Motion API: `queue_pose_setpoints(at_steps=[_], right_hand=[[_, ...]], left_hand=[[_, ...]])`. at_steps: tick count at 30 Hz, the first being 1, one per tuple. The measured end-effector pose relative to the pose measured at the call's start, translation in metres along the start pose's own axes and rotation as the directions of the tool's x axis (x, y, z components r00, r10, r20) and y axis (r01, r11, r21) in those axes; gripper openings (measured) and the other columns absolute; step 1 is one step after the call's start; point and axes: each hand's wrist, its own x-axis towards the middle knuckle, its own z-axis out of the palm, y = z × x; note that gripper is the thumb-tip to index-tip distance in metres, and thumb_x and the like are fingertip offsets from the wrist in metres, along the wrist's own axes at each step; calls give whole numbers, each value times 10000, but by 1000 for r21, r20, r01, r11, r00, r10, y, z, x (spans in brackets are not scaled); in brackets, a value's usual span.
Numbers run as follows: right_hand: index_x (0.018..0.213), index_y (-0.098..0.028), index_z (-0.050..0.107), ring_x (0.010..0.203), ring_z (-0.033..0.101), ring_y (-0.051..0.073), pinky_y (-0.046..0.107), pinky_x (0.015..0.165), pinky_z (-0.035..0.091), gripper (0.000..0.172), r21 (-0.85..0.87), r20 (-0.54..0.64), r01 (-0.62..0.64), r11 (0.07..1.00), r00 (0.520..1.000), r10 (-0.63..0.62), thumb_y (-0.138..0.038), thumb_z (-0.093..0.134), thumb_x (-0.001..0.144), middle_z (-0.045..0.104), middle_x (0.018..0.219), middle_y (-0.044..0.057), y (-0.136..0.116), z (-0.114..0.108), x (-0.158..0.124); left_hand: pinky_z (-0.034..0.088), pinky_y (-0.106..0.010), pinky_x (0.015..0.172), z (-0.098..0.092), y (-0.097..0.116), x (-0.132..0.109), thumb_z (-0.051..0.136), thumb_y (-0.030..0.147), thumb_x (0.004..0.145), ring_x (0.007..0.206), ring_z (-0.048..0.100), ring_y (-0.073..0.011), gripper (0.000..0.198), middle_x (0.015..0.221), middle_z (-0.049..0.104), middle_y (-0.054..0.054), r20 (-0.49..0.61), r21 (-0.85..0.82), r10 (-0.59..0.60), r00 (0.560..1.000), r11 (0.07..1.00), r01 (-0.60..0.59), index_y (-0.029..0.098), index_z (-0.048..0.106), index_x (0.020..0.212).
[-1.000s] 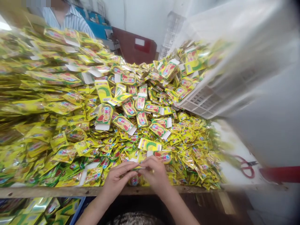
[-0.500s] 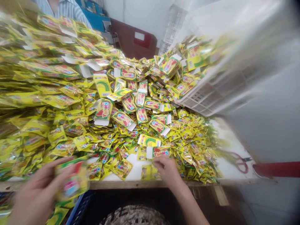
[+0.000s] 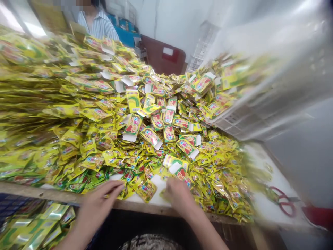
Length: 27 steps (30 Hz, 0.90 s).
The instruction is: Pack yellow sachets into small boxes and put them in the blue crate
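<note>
My left hand [image 3: 102, 198] is over the table's front edge, its thumb and fingertips drawn together beside small yellow packets [image 3: 126, 191]. What lies between those fingertips is hidden. Curled closed, my right hand [image 3: 179, 196] is low over the white tabletop [image 3: 157, 180], smeared by motion, and I cannot make out what it holds. Just beyond its knuckles a small green and yellow box printed "TWINS" [image 3: 182, 175] lies tilted, white flap open. A yellow box [image 3: 175, 161] rests behind it. Between my hands lies a flat yellow packet [image 3: 146, 190].
Shiny packets [image 3: 65, 114] heap high on the left. Open-flapped boxes [image 3: 132, 126] cover the middle. A white crate [image 3: 234, 121] tips in from the right, near red-handled scissors [image 3: 284, 203]. Filled yellow packs [image 3: 33, 225] sit below left. A person in a striped shirt [image 3: 101, 26] is behind.
My left hand has let go of the yellow box and moved right and up to the table edge. My right hand stays low, and the TWINS box by it has turned. The view has shifted.
</note>
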Motion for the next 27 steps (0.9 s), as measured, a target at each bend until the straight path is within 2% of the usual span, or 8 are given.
queue_pose_setpoints(at_steps=[2,6,11,13,16,18,22,27], right_hand=[[931,-209,627,667,547,162,235,592,373,201,238,-99,-99,966,987,126,-172,675,739,620,734,-11,4,4,-4],[851,-197,636,489,452,118,218,464,338,191,631,-115,-182,755,940,323,-265,741,707,513,552,-61,15,8,-17],[792,-216,468,287,354,74,178,276,289,328,917,88,-241,317,899,429,-449,696,759,451,435,-108,23,1,-22],[814,-214,455,277,348,56,163,257,302,339,947,65,-196,255,893,446,-438,702,752,482,467,-108,23,-1,-14],[857,-204,469,280,347,39,145,242,304,353,953,39,-173,250,886,462,-418,716,724,505,512,-107,18,1,2],[849,-197,472,285,371,40,138,244,305,369,949,39,-177,261,888,459,-426,723,705,505,515,-103,14,2,10],[811,-194,476,283,407,50,143,250,318,415,955,40,-173,239,879,476,-476,741,662,498,505,-100,13,0,13],[815,-193,488,301,432,54,148,263,341,426,975,47,-151,165,861,507,-466,761,636,536,542,-88,21,-1,5]], left_hand=[[493,-319,888,43,19,28,578,269,887,952,648,-217,162,992,719,-44,176,105,219,960,965,-239,224,707,976],[445,-467,900,105,52,67,491,127,885,996,592,-299,221,984,687,-138,316,360,279,907,849,-387,161,691,974],[446,-412,958,101,34,36,517,137,890,1050,593,-248,256,1132,685,-91,503,199,376,778,826,-528,224,705,1039],[435,-392,1000,93,21,20,522,195,910,1144,562,-241,291,1259,629,-87,505,115,371,779,866,-487,245,656,1164],[444,-357,995,94,18,15,477,269,942,1139,573,-224,262,1205,639,-95,376,111,212,902,956,-271,229,648,1136],[466,-365,940,103,27,25,507,314,916,1077,592,-247,241,1100,653,-105,312,232,53,948,964,-130,200,645,1077],[461,-400,840,125,47,48,589,267,806,1049,568,-319,186,1021,627,-113,311,455,-123,942,890,-34,192,620,974],[434,-319,666,135,46,60,622,288,763,854,643,-281,332,949,677,-75,372,413,-187,909,911,18,231,568,1085]])
